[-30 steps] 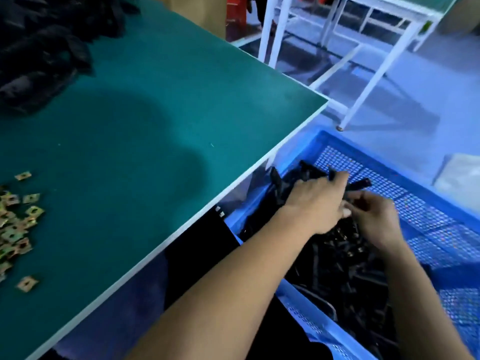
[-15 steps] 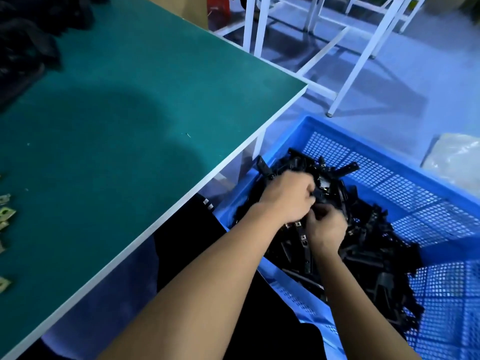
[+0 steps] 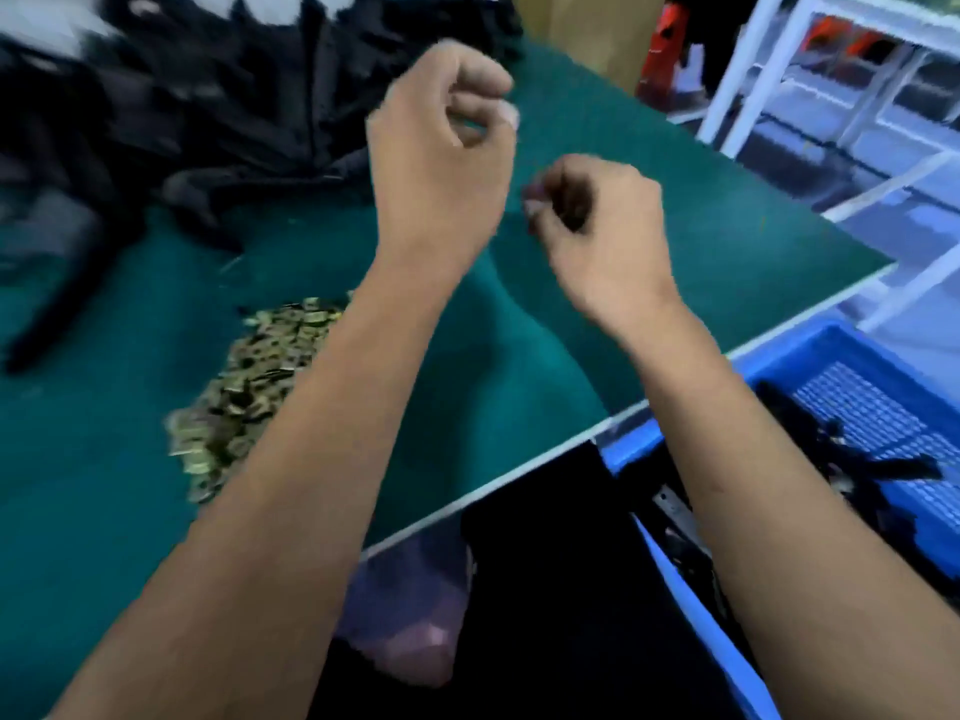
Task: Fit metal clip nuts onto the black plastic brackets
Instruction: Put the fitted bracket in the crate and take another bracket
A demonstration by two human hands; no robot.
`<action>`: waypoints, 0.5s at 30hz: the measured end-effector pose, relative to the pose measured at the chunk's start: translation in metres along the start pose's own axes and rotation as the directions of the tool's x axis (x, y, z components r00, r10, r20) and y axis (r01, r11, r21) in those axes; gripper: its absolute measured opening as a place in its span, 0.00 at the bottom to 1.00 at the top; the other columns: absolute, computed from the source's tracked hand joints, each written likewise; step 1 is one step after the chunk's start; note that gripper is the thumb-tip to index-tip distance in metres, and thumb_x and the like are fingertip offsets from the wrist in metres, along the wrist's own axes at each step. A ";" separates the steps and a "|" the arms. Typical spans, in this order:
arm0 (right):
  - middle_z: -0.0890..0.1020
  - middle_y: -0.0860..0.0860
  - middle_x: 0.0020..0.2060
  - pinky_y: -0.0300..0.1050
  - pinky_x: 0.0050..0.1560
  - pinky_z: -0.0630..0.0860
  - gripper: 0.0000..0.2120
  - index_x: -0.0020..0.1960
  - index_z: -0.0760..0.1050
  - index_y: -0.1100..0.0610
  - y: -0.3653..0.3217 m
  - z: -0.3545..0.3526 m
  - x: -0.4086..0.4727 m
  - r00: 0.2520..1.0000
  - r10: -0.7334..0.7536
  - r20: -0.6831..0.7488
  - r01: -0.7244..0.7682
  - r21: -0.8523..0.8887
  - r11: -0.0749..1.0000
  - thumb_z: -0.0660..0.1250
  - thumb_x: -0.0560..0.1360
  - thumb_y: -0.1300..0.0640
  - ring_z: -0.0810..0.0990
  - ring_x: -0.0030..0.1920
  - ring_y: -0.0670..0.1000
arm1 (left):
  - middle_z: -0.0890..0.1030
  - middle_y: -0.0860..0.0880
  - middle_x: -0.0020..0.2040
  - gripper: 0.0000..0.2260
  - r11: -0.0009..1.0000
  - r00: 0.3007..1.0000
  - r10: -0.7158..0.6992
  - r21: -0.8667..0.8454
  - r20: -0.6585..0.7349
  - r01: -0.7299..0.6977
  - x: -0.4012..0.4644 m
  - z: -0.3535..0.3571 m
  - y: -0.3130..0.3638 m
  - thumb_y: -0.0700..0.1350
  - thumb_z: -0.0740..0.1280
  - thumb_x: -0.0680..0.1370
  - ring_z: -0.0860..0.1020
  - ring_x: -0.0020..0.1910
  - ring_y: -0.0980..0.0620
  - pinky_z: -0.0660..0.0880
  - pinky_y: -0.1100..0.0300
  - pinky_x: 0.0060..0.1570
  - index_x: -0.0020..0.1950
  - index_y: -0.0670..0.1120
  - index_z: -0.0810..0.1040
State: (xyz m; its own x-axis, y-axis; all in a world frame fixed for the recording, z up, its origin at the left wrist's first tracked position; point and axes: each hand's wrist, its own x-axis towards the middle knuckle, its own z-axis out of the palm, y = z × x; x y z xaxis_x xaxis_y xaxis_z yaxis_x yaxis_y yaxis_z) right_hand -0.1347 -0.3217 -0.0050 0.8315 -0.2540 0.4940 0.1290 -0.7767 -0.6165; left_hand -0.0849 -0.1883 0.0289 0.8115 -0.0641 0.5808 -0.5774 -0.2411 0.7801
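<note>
While both hands, left hand (image 3: 441, 148) and right hand (image 3: 597, 226), hover curled over the surface (image 3: 649, 314), apparently empty, clip nuts (image 3: 249, 387) sit piled near its front edge, brackets (image 3: 208, 106) heaped at the back, probably for easy reach.

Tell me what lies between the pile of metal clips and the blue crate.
In the head view, the left forearm crosses bare green table between the clip pile and the blue crate.

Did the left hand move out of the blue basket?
Yes. The left hand has left the blue basket and now hangs over the green table, fingers curled, above the pile of clip nuts.
</note>
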 end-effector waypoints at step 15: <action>0.84 0.52 0.27 0.34 0.22 0.71 0.15 0.45 0.79 0.55 -0.143 0.156 0.044 0.405 -0.062 0.912 0.252 -0.046 0.967 0.81 0.70 0.47 0.83 0.25 0.49 | 0.65 0.41 0.70 0.27 0.610 0.863 -0.316 0.613 -0.394 0.503 -0.003 -0.224 -0.151 0.57 0.74 0.75 0.75 0.59 0.39 0.72 0.49 0.62 0.65 0.44 0.71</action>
State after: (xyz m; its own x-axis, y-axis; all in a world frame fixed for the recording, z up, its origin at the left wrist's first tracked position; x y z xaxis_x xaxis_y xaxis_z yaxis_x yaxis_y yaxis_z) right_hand -0.0323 -0.1317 0.0087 0.8216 0.4708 -0.3213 0.3089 -0.8415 -0.4431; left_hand -0.0200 0.0654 -0.0384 0.8476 0.4020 0.3465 0.1111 -0.7728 0.6248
